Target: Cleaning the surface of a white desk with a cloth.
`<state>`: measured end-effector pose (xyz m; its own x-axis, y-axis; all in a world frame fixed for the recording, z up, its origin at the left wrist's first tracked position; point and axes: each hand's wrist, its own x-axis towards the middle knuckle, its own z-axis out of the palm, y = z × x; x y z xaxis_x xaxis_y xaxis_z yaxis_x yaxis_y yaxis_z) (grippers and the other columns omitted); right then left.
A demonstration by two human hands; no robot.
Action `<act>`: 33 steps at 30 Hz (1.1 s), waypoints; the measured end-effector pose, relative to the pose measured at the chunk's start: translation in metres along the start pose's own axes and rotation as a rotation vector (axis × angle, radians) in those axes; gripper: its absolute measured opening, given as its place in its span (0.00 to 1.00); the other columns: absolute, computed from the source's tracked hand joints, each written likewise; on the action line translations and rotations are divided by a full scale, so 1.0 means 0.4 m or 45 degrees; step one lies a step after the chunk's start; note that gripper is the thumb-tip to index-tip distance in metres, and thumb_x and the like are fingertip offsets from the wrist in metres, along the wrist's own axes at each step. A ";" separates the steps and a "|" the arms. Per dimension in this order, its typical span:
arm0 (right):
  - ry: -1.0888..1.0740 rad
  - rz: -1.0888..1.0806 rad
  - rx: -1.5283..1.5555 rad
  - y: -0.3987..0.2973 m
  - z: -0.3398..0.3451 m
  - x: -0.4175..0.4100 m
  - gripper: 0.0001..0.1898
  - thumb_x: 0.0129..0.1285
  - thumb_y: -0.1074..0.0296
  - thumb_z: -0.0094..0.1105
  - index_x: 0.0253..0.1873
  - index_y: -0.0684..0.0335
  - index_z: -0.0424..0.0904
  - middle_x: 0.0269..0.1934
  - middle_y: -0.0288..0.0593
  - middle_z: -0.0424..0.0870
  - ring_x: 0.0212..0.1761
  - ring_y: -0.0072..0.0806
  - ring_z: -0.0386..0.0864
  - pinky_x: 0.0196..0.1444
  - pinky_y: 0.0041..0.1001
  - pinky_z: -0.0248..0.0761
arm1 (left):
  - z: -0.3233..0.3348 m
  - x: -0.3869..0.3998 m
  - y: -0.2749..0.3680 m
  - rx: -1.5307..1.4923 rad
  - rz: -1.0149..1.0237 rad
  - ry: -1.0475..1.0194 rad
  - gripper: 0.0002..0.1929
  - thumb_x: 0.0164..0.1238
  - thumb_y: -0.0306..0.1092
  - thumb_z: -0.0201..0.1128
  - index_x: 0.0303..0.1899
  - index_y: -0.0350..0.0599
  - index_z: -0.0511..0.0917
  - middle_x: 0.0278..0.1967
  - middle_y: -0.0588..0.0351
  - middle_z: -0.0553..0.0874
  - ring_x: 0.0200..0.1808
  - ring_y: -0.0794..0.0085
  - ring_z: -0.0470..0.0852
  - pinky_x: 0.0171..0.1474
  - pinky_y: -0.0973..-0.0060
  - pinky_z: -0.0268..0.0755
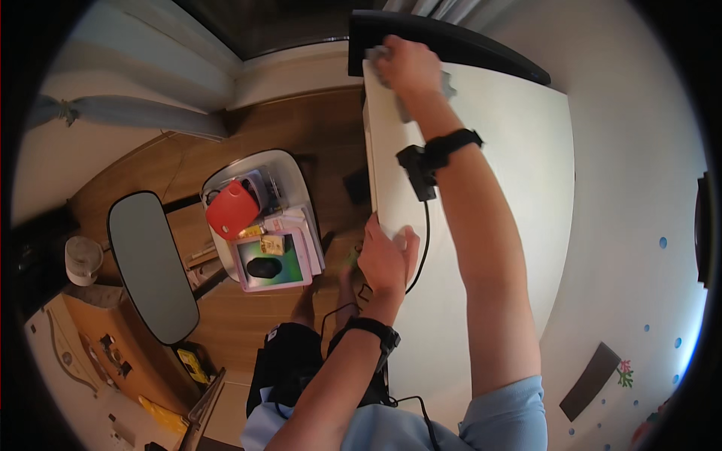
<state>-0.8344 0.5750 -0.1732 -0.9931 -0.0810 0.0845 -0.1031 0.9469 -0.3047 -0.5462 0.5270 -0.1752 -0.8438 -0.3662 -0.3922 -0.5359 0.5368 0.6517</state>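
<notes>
At the far end of the white tabletop (507,141), my right hand (409,65) is closed on a grey cloth (404,110). Parts of the cloth stick out on both sides of the hand, and the rest is hidden under it. The cloth lies against the surface near its far left corner. Closer to my body, my left hand (386,256) is at the tabletop's left edge, with fingers on either side of that edge. Both wrists wear black straps, and the right one carries a small black device (418,169) with a cable (424,248).
A long black panel (451,42) stands behind the tabletop's far edge. To the left, a chair seat (287,160) carries a red case (232,209), a pink-framed tablet (299,270), a black mouse (264,268) and papers. The chair's grey backrest (153,268) is farther left. A wall (620,225) borders the right.
</notes>
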 end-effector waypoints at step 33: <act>0.099 0.213 -0.073 0.032 -0.017 0.013 0.11 0.59 0.60 0.59 0.45 0.54 0.81 0.39 0.49 0.88 0.46 0.49 0.86 0.48 0.44 0.79 | 0.004 0.006 -0.013 -0.050 0.063 -0.025 0.30 0.63 0.42 0.65 0.62 0.37 0.66 0.52 0.41 0.82 0.48 0.46 0.84 0.48 0.57 0.78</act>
<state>-0.8406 0.5889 -0.1701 -0.9886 0.1014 0.1113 0.0686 0.9614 -0.2664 -0.5455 0.5245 -0.1804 -0.8698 -0.3249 -0.3713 -0.4923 0.5232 0.6956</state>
